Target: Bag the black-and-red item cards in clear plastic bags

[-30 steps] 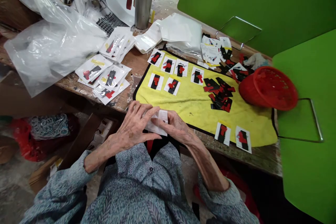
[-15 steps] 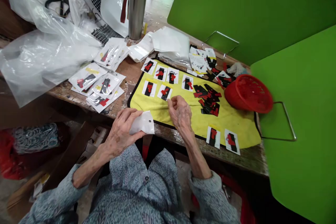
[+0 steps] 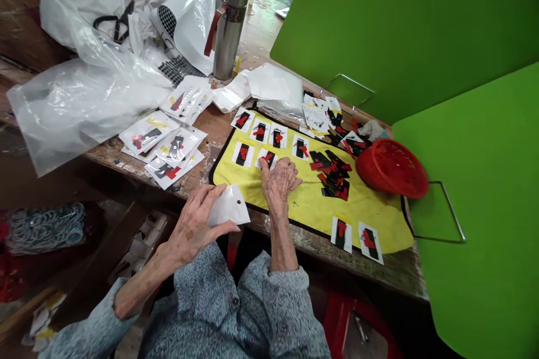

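My left hand (image 3: 197, 217) is closed around a small white plastic bag (image 3: 228, 205) with a hole near its edge, held at the table's front edge. My right hand (image 3: 278, 179) is over the yellow cloth (image 3: 303, 196), its thumb on a white card (image 3: 266, 159) that bears a red and a black piece; part of that card is hidden under the hand. Several similar cards (image 3: 243, 153) lie around it. Right of my right hand is a loose heap of black and red pieces (image 3: 332, 174). Two more cards (image 3: 341, 234) lie at the cloth's front right.
Filled bags (image 3: 177, 147) are piled at the left, beside clear plastic sheeting (image 3: 84, 106). A steel flask (image 3: 231, 22) stands at the back, near white bags (image 3: 275, 83). A red basket (image 3: 393, 168) tilts at the right, before green panels (image 3: 475, 179).
My right hand has moved left and forward onto the card. My left hand still holds the white bag, which now looks wider. The camera view has shifted slightly.
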`<state>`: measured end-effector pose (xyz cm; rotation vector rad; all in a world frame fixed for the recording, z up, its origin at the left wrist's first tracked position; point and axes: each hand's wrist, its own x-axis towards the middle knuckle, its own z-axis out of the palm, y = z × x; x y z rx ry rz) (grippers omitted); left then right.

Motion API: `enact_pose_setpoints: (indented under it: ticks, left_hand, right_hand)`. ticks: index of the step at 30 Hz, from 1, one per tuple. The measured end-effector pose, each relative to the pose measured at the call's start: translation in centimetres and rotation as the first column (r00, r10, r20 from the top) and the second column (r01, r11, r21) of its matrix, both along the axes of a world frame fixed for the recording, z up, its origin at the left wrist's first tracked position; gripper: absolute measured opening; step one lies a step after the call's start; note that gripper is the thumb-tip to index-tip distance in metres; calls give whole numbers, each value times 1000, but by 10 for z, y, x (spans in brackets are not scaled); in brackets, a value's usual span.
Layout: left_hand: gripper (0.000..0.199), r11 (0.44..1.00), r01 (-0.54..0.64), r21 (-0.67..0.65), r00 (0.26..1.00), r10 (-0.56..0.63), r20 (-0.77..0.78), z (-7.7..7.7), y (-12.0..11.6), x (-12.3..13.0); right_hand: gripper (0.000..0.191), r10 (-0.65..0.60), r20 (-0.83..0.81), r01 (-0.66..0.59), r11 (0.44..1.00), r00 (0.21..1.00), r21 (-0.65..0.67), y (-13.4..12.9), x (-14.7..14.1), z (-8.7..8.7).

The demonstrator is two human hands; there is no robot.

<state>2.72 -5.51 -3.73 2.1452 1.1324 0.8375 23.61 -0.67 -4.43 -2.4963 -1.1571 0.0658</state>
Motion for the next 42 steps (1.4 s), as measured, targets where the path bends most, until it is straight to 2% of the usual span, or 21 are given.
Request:
enact_pose_setpoints:
  ticks: [7, 13, 17, 19, 20, 22, 24, 26, 30, 34, 36, 40, 42]
  left_hand:
    - [68, 1000, -20, 1, 1000, 20, 6, 3, -3, 1]
    - [68, 1000, -11, -20, 1000, 12, 18, 4, -2, 3]
    - [64, 998, -16, -68, 999, 19, 40, 12, -1, 5]
    - [60, 996, -12, -90, 998, 18, 58, 16, 1, 5]
    - [58, 995, -10, -100, 998, 17, 67, 17, 2, 4]
    - [55, 993, -11, -115, 996, 21, 82, 17, 3, 3]
    - [54, 992, -16, -124, 996, 27, 86, 16, 3, 2]
    - [54, 992, -15, -125, 996, 26, 86, 14, 3, 3]
    - [56, 994, 33, -109, 996, -24, 86, 12, 2, 7]
    - [59, 992, 99, -75, 993, -95, 65, 13, 1, 7]
    - [59, 988, 138, -62, 990, -136, 43, 15, 1, 7]
    - [61, 973, 224, -56, 975, -224, -2, 17, 0, 8]
    - [64, 965, 254, -59, 967, -255, -16, 17, -1, 10]
  right_hand:
    - [31, -96, -274, 102, 995, 957, 6, 9, 3, 9]
    - [21, -118, -314, 146, 987, 942, 67, 13, 1, 10]
    - [16, -69, -363, 118, 987, 929, 114, 11, 4, 12]
    - [16, 58, -448, 35, 980, 892, 196, 0, 6, 19]
    - [17, 164, -513, -26, 964, 842, 265, -9, 8, 25]
    - [22, 383, -649, -150, 911, 658, 385, -30, 11, 40]
    - [25, 467, -723, -244, 884, 509, 399, -53, 13, 58]
    - [25, 472, -768, -308, 878, 434, 366, -71, 13, 72]
    - [24, 441, -825, -400, 868, 353, 293, -86, 8, 79]
    - [19, 467, -812, -522, 817, 351, 245, -87, 9, 75]
    - [17, 491, -797, -606, 768, 351, 206, -87, 14, 76]
    - [15, 541, -780, -765, 631, 314, 129, -83, 23, 84]
    - [12, 540, -789, -794, 597, 294, 112, -80, 24, 85]
